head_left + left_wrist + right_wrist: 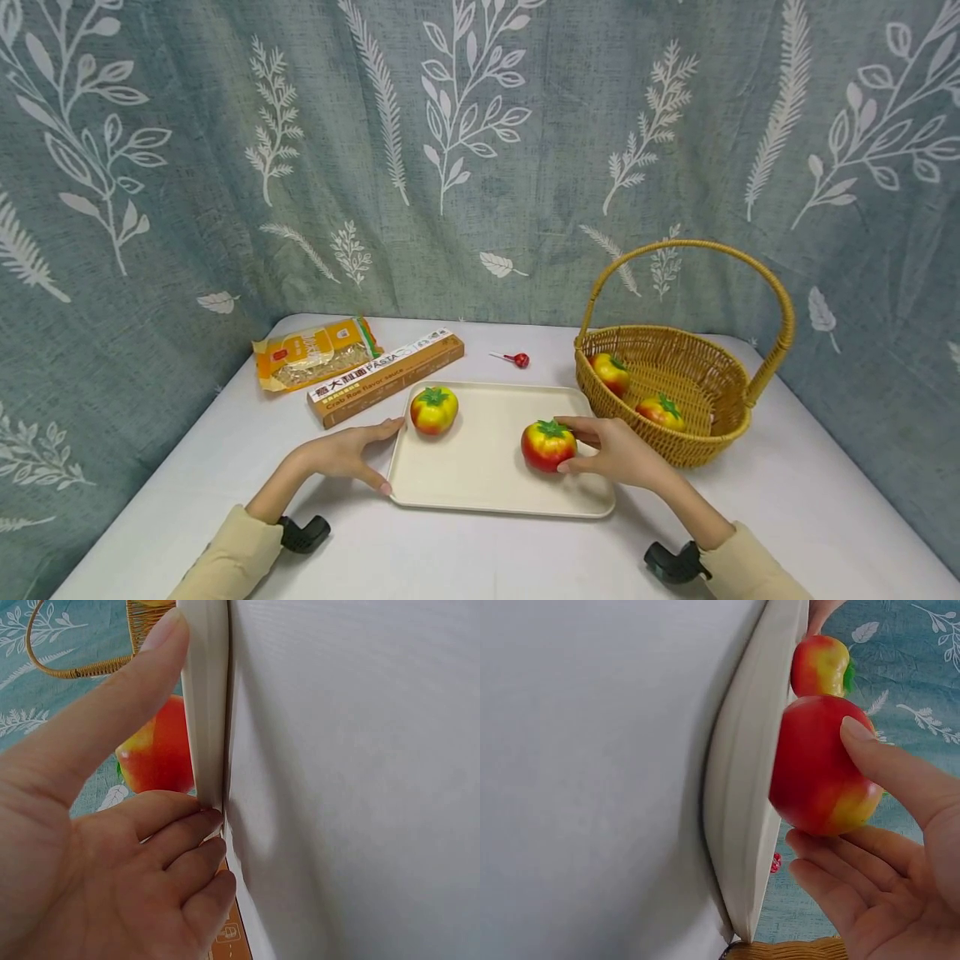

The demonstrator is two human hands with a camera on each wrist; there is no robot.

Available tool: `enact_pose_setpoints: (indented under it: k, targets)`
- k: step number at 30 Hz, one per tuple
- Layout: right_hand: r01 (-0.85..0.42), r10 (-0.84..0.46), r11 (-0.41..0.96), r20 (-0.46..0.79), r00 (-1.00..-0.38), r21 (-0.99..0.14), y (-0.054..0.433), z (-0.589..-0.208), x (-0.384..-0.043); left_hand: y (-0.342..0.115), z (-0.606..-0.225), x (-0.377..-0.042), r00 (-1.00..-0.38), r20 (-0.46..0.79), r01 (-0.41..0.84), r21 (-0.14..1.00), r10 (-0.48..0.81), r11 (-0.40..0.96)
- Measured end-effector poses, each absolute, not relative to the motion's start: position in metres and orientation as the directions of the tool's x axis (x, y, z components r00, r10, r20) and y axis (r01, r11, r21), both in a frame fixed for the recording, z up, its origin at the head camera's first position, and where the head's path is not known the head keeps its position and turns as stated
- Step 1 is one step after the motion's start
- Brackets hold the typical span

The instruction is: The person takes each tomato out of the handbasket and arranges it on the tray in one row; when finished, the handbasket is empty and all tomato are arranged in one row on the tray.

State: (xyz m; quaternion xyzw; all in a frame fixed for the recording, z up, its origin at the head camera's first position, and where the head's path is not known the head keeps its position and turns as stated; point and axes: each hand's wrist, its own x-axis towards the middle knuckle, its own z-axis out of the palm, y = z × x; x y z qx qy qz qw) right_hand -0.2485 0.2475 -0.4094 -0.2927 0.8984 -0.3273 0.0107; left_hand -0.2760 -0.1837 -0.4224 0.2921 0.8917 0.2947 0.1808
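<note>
On the long brown-and-white cardboard box (386, 379), beyond the left end of the cream rectangular plastic tray (483, 417), stand "意大利面 PASTA" and "Crab Roe flavor sauce". The orange plastic packet (318, 350), farther left from the tray, bears lettering too small to read.

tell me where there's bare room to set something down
Bare: the tray between the left fruit and right fruit; the tabletop in front of the tray, between the left sleeve and right sleeve. Crowded: back left, bag close to pasta box; the tray's right end, where the right hand holds the right fruit beside the basket.
</note>
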Motion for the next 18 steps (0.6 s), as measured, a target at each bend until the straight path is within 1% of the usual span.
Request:
enact_pose_setpoints:
  k: [12, 18]
  targets:
    - [-0.533, -0.556, 0.655, 0.136, -0.820, -0.535, 0.242, -0.397, -0.250, -0.183, -0.421, -0.275, -0.759, -0.143, 0.429, 0.625, 0.635, 0.653]
    - [-0.555, -0.576, 0.658, 0.135, -0.806, -0.508, 0.237, -0.395, -0.251, -0.184, -0.422, -0.275, -0.759, -0.144, 0.427, 0.626, 0.635, 0.652]
